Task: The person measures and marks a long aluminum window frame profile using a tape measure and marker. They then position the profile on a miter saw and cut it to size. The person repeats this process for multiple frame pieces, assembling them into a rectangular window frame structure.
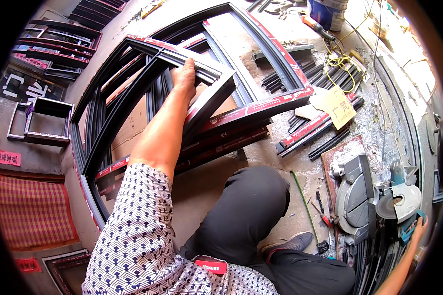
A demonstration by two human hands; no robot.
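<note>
My left hand (pixel 184 76) grips the rail of a dark metal window frame (pixel 117 109), fingers curled round its profile. This frame stands tilted on a stack of similar frames (pixel 266 104) edged with red protective film. On the far right, my right hand (pixel 418 228) is closed on the teal handle (pixel 409 227) of a miter saw. The saw's round blade (pixel 386 205) shows beside its grey base (pixel 354 206). How the right fingers wrap the handle is partly hidden.
Cut black profiles (pixel 300 135) lie on the floor, near a cardboard piece (pixel 337 107) and yellow cord (pixel 340 61). A bucket (pixel 328 14) stands behind. A tape measure (pixel 323 247) and red-handled screwdriver (pixel 325 219) lie beside the saw. More frames (pixel 59 46) lean at left.
</note>
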